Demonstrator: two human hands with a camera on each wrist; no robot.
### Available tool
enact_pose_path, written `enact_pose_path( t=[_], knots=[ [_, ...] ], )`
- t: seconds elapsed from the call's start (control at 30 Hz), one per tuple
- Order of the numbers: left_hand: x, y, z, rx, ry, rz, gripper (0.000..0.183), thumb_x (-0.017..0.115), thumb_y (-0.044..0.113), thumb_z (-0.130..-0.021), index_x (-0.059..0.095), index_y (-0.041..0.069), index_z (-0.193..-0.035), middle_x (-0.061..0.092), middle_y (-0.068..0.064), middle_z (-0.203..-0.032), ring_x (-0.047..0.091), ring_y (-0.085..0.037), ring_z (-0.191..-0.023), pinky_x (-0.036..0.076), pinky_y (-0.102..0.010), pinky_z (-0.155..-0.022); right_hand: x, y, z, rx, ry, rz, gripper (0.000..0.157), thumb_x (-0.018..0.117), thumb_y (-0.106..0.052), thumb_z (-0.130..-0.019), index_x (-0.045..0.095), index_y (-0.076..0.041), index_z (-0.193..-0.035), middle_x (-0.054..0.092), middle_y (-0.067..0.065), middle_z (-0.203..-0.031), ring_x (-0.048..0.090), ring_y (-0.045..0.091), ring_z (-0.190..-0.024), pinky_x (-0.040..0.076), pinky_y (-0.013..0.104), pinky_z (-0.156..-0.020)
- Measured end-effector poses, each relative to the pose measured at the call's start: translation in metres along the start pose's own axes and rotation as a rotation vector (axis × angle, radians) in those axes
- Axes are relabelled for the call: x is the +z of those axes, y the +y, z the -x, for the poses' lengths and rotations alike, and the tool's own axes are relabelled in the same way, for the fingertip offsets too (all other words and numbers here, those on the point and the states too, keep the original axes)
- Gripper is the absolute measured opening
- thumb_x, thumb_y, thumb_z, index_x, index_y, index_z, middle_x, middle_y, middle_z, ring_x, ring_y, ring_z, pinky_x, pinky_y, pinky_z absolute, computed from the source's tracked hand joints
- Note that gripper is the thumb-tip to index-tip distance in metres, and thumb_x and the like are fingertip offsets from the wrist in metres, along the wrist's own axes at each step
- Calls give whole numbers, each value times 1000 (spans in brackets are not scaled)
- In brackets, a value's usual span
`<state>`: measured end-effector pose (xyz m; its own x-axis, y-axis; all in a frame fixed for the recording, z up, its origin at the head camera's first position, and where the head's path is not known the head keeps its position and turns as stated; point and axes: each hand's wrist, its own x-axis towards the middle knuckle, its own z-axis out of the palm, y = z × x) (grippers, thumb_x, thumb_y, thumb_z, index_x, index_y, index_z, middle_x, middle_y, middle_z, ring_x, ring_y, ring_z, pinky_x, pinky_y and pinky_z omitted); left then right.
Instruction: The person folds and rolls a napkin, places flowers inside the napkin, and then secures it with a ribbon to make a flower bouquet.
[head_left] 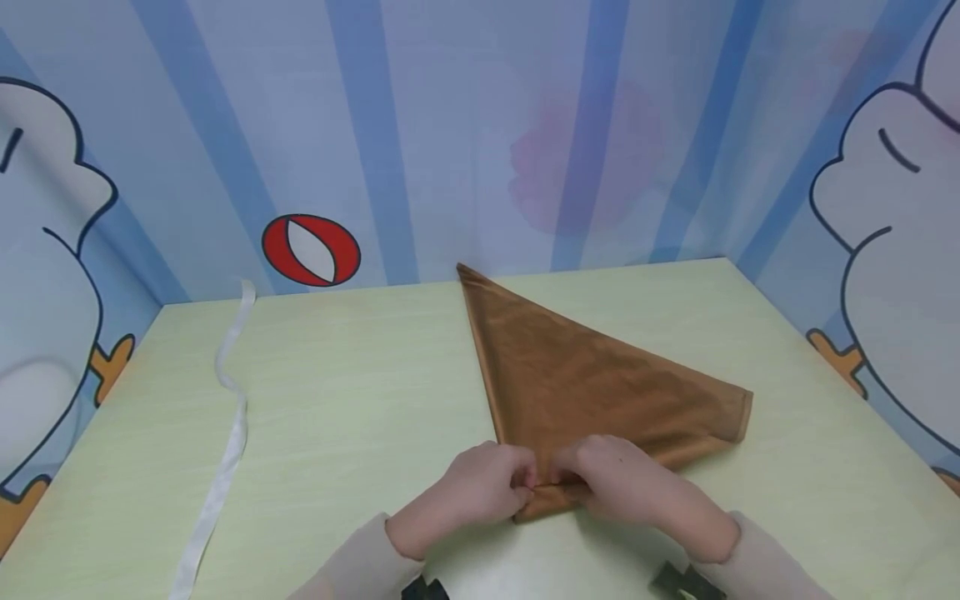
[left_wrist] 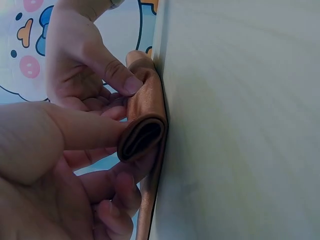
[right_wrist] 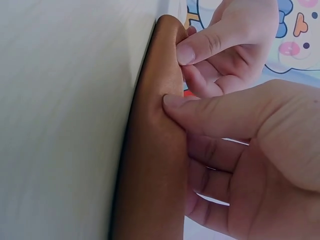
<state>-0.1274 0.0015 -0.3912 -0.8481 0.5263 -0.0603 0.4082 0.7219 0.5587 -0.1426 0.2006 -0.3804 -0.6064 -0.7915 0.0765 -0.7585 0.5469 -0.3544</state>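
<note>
Cloth (head_left: pixel 585 375), coppery brown, thin and faintly shiny, lies on the pale yellow-green tabletop (head_left: pixel 337 375), right of its middle as we look from the head. We see it spread in a rough triangle: a sharp corner reaches the table's back edge, a blunt, hemmed corner points right, and the near corner lies between the two hands. Along that near side, we see the fabric turned over into a narrow, flattened roll (left_wrist: pixel 147 97), whose layers show at its end.

The bare left hand (head_left: pixel 487 482) pinches the roll close to its left end, with thumb and fingers curled in and almost no gap beyond the fabric's thickness. The bare right hand (head_left: pixel 618 479) sits just beside it and grips the same roll; we see its thumb pressing a dent into the fabric, its other fingers bent behind. Both wrists come out of light beige sleeves (head_left: pixel 367 558).

Well to the left, we find a long, wavy white ribbon (head_left: pixel 238 417) running from the back of the table towards the front. Behind stands a blue striped backdrop (head_left: pixel 465 125), printed with a red and white ball (head_left: pixel 345 250).
</note>
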Motion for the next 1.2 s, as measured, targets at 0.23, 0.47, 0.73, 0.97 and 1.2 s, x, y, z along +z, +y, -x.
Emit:
enact_pose_path(
  t=[0.23, 0.47, 0.73, 0.97, 1.2],
  knots=[
    [1, 1, 0, -2, 5, -26, 14, 68, 6, -78, 64, 18, -71, 55, 13, -62, 46, -2, -57, 38, -21, -53, 1, 1, -1, 26, -10, -19, 17, 72, 0, -80, 66, -15, -76, 61, -13, -73, 52, -1, -66, 45, 21, -60],
    [2, 1, 2, -16, 13, -38, 8, 77, 19, -75, 69, 18, -74, 58, 14, -67, 46, -1, -61, 38, -20, -54, 3, 0, -2, -27, 34, 75, 11, 74, -4, -79, 71, -14, -77, 63, -9, -75, 58, 4, -69, 48, 22, -62],
    [1, 4, 5, 23, 47, -156, 21, 85, 19, -59, 73, 16, -77, 49, 10, -74, 46, -7, -71, 36, -20, -56, 1, -4, 1, -49, 15, 153, 14, 74, -5, -78, 77, -16, -87, 58, -9, -81, 51, 8, -76, 43, 22, -63],
    [0, 7, 6, 14, 52, -154, 12, 77, 13, -63, 72, 16, -74, 56, 11, -73, 52, -7, -74, 40, -21, -60, 3, -4, 1, -78, 41, 209, 20, 76, -4, -69, 74, -17, -83, 50, -11, -77, 47, 8, -73, 38, 22, -60],
    [0, 6, 5, 25, 62, -167, 5, 74, 13, -69, 71, 17, -69, 57, 11, -67, 48, -5, -65, 37, -21, -56, 5, -1, 0, -82, 66, 227, 21, 77, -5, -68, 75, -17, -85, 58, -9, -76, 54, 9, -73, 43, 24, -61]
  ],
)
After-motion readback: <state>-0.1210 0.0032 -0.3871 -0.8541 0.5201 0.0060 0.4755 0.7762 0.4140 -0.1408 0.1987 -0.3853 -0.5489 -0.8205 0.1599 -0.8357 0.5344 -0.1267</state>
